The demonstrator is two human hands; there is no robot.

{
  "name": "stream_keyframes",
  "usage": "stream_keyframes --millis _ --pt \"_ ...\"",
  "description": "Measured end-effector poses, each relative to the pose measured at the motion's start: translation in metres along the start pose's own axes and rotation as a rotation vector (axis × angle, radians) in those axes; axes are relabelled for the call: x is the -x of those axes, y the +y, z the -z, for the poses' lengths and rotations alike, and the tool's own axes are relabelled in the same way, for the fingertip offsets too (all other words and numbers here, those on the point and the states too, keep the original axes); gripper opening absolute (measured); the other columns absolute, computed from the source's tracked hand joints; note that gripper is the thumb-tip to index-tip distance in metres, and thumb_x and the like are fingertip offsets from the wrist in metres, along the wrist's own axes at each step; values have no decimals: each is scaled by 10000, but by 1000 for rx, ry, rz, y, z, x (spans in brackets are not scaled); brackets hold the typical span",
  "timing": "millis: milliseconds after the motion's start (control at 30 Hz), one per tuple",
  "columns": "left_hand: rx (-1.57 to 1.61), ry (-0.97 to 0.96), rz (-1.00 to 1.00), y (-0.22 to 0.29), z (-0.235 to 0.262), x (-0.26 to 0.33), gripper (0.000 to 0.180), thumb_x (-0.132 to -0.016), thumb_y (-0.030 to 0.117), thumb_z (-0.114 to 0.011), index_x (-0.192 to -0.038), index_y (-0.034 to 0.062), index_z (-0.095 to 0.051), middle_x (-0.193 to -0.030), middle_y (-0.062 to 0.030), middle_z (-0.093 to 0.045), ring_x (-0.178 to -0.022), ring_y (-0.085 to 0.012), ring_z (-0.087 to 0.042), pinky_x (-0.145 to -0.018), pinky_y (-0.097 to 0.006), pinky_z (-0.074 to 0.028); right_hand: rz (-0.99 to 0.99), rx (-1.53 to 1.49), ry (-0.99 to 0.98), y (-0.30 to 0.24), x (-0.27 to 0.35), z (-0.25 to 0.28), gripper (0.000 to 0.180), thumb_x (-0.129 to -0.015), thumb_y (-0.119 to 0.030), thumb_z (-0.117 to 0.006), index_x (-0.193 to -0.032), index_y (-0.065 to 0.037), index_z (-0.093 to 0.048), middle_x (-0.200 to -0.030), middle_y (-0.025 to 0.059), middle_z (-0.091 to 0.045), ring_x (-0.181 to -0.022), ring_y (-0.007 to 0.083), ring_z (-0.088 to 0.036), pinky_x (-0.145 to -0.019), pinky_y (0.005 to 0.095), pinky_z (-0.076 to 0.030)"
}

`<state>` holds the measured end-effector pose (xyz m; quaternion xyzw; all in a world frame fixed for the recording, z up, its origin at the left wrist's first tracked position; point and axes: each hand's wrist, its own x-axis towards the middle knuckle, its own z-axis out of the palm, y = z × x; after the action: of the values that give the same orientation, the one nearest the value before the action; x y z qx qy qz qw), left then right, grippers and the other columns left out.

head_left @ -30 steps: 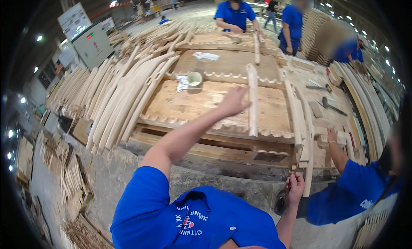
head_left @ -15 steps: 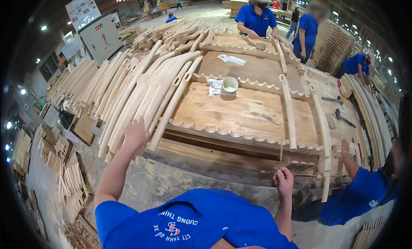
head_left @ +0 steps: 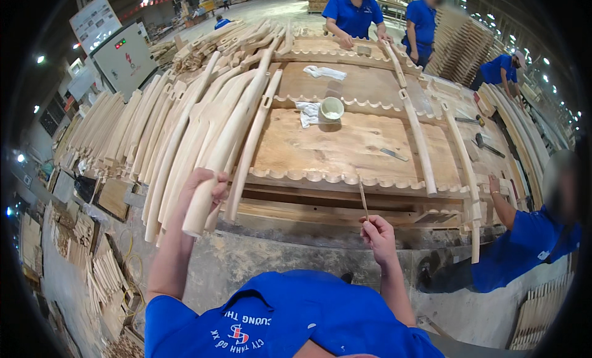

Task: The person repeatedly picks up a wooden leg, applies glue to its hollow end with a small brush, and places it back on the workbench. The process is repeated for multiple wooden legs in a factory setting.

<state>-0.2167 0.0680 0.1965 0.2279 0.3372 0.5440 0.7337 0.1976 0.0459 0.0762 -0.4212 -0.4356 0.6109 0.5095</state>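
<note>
My left hand [head_left: 206, 186] is closed round the near end of a long, pale, curved wooden leg [head_left: 229, 142]. That leg lies on top of a row of similar legs, its near end lifted toward me. Another slotted leg [head_left: 250, 151] rests just right of it across the scalloped rails. Pinched in the fingers of my right hand [head_left: 378, 238] is a thin wooden stick [head_left: 363, 199], pointing up in front of the near scalloped rail [head_left: 308, 177]. A small pale bucket [head_left: 332, 109] stands on the plywood tabletop beside a white rag [head_left: 308, 119].
A flat scraper [head_left: 393, 154] and a second white cloth [head_left: 325, 72] lie on the tabletop. Two legs [head_left: 418, 142] cross the rails at right, near hammers [head_left: 489, 147]. Co-workers in blue [head_left: 354, 16] stand at the far side; another [head_left: 524, 247] reaches in at right.
My left hand has gone from resting on the legs to gripping one and raising its near end. My right hand has moved left with the stick. The view has shifted slightly.
</note>
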Motion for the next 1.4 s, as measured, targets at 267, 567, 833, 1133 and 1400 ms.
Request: stream_keyframes --millis 267,567,833,1133,1400 --pt "305 -37 -45 -116 -57 -6 206 -798 250 -527 -836 66 -443 -652 11 -448 -485 -78 -415 -652 -266 -397 -20 -22 130 -11 13 58 117 -904 -133 -560 -954 -37 -605 -663 -15 -549 -535 21 -438 -455 164 -310" --pt "-564 255 -189 -159 -73 8 581 -790 167 -580 -1296 19 -335 -850 -113 -564 -628 -192 -570 -547 -283 -475 60 115 10 -43 -23 69 177 -919 -175 -530 -951 -26 -619 -659 -34 -539 -553 22 -442 -480 167 -329" --pt "-1545 497 -248 -183 -55 1 789 -773 192 -618 -1430 51 -204 -1121 -250 -556 -979 -403 -575 -841 -429 -471 284 997 -43 -113 -168 71 288 -903 -310 -488 -938 -51 -610 -716 93 -615 -674 210 -599 -626 349 -451" --pt "-999 401 -133 -235 -2 -15 742 -743 17 -576 -1399 92 -236 -770 -156 -557 -656 -277 -591 -587 -375 -491 251 1843 -5 -141 -274 -27 230 -853 -175 -510 -1033 -102 -632 -1003 127 -662 -960 300 -632 -761 455 -500" --pt "-333 226 20 -219 -43 -16 416 -749 -7 -537 -1119 54 -358 -653 -78 -472 -448 -147 -478 -408 -296 -412 303 1932 2 -135 -310 -56 190 -822 -121 -552 -967 -101 -673 -966 103 -683 -913 267 -659 -719 442 -516"
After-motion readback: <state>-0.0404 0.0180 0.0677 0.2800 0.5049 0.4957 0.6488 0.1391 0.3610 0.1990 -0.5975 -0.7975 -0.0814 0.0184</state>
